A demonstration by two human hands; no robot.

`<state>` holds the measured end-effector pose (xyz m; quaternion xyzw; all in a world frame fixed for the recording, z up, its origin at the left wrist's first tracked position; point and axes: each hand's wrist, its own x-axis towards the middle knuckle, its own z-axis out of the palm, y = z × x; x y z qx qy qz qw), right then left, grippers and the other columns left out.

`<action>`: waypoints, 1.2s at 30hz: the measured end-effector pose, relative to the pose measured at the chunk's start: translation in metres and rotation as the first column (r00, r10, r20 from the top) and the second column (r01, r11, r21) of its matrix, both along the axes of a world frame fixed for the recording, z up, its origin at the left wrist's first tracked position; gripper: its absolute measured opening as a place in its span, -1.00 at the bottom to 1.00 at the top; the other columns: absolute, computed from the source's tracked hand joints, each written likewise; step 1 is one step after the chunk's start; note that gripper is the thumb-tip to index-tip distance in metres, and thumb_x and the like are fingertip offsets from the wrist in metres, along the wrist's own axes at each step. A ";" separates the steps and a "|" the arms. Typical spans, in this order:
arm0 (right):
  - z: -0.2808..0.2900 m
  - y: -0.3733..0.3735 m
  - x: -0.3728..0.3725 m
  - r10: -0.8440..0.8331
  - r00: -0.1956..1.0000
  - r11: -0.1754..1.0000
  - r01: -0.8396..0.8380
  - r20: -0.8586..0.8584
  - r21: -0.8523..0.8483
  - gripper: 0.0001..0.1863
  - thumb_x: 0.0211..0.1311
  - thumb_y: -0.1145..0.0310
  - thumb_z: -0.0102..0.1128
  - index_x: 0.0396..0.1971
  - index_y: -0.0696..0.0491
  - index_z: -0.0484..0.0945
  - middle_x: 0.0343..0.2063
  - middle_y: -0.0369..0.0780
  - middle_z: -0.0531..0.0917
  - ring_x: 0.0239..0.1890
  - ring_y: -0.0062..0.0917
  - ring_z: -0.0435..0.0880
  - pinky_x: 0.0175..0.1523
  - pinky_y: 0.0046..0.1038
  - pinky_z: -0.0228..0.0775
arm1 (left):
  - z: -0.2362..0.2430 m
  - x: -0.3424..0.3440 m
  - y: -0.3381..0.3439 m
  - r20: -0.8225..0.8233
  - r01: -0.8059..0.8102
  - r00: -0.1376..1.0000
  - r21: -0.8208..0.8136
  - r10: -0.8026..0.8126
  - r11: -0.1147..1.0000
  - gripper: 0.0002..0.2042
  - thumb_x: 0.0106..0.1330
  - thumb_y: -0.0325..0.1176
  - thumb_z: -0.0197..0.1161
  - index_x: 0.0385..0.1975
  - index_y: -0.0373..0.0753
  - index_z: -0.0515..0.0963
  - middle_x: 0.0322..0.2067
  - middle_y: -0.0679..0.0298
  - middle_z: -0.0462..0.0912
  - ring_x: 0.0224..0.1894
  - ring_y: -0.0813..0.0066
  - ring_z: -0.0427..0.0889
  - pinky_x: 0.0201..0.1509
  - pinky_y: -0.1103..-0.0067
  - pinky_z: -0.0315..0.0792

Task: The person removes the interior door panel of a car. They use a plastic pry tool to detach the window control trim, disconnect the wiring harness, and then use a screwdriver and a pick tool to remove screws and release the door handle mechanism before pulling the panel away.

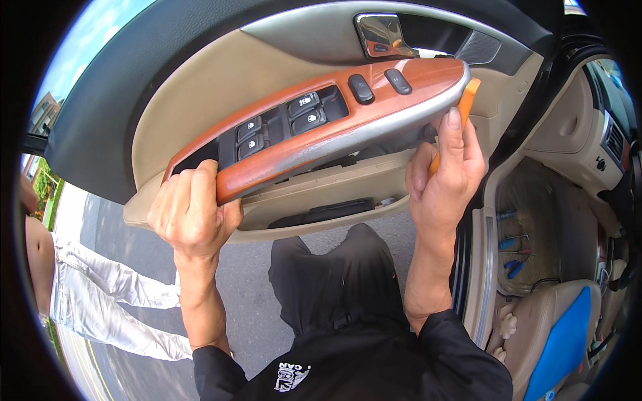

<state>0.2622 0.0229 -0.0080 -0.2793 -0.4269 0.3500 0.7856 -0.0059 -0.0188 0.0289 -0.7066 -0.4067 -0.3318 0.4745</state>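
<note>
A wood-grain switch panel (401,93) with several black window buttons and a silver edge is lifted off the beige door's armrest, leaving a gap along its lower side. My left hand (194,204) has its fingers curled over the panel's left end and grips it. My right hand (448,170) is closed round an orange plastic pry tool (473,93), held upright at the panel's right end, with the thumb against the silver edge. Below the panel, the door pocket (281,236) holds a dark object whose kind I cannot make out.
The open car interior at right shows a beige seat (521,334) with blue on it and several blue-handled tools (515,269) on the floor mat (528,200). A person in white trousers (93,294) stands close at left. My legs (334,281) are below the door, over grey pavement.
</note>
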 end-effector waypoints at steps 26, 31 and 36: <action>-0.036 0.036 -0.023 0.139 0.972 0.990 -0.135 -0.192 0.033 -0.52 0.49 -0.02 0.03 0.01 0.14 0.56 -0.47 -0.21 0.77 -0.75 -0.72 0.58 -0.74 -0.71 0.36 | 0.006 -0.028 -0.012 0.171 -0.028 0.981 -0.320 0.087 0.947 -0.32 -0.15 0.32 0.52 -0.29 -0.22 0.66 -0.33 0.32 0.70 -0.21 0.26 0.69 -0.07 0.33 0.56; -0.043 0.045 -0.003 0.053 0.963 0.997 -0.038 -0.265 0.061 -0.50 0.44 0.04 0.03 0.07 0.16 0.59 -0.22 -0.15 0.80 -0.41 -0.57 0.81 -0.33 -0.51 0.75 | 0.014 -0.037 -0.030 0.131 -0.091 0.980 -0.385 0.152 0.919 -0.47 -0.01 0.33 0.45 -0.38 -0.04 0.73 -0.22 0.46 0.74 0.04 0.34 0.54 0.19 0.27 0.38; -0.053 0.048 0.020 0.177 0.946 0.984 -0.175 -0.271 0.034 -0.19 0.19 0.00 0.21 0.36 0.16 0.31 0.12 0.06 0.60 0.05 -0.25 0.75 0.12 -0.17 0.74 | 0.020 -0.028 -0.023 0.133 -0.004 0.988 -0.506 0.083 0.863 -0.45 -0.11 0.30 0.44 -0.34 -0.06 0.70 -0.21 0.41 0.75 0.00 0.22 0.58 0.08 0.20 0.44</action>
